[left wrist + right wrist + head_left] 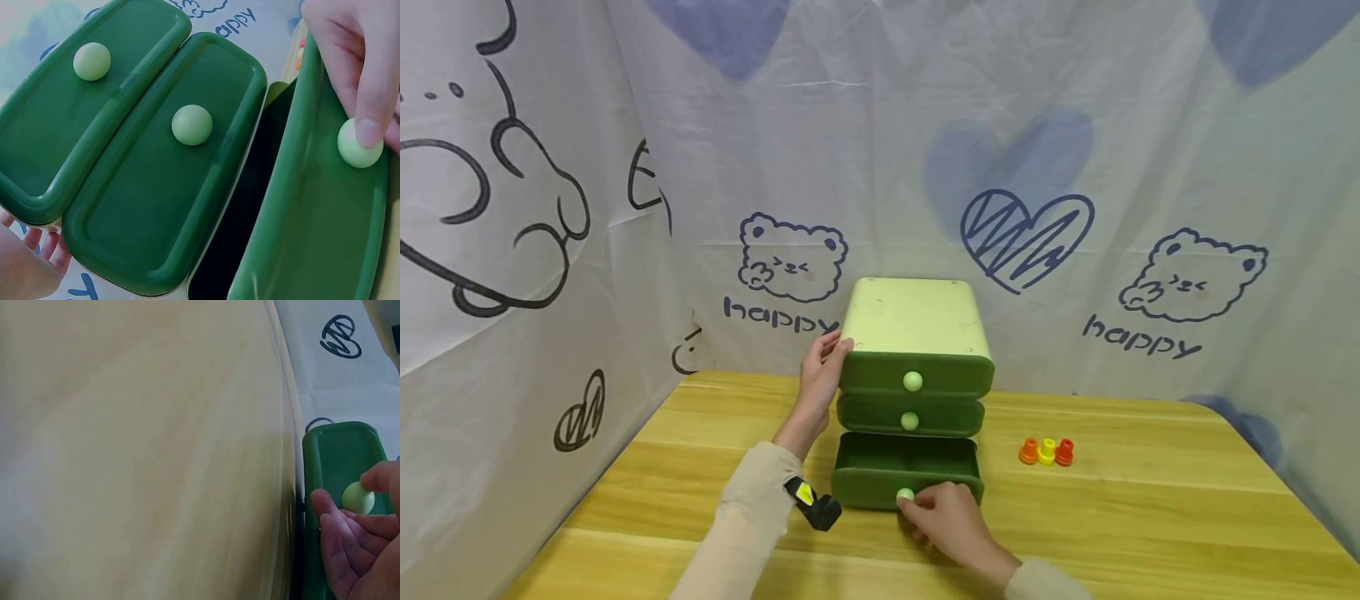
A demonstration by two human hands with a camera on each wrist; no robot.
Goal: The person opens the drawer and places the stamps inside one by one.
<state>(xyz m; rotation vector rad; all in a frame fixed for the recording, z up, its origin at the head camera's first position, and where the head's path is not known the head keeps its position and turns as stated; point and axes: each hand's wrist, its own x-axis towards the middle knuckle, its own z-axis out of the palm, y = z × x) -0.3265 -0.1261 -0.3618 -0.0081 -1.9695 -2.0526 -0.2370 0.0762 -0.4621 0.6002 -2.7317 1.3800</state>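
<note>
A small drawer cabinet (917, 317) with a pale green top and dark green fronts stands on the table. Its bottom drawer (865, 487) is pulled out, and the part of its inside that shows holds nothing. The upper and middle drawers are closed. My right hand (951, 521) pinches the round pale green knob (360, 144) of the bottom drawer between thumb and fingers. Against the cabinet's left side rests my left hand (820, 375), its thumb near the top front corner. In the left wrist view, part of the left hand (28, 262) shows beside the upper drawer.
Right of the cabinet, an orange (1029, 451), a yellow (1047, 452) and a red small stepped piece (1064, 452) stand in a row on the wooden table (1150, 500). A printed white cloth (895, 167) hangs behind and at the left.
</note>
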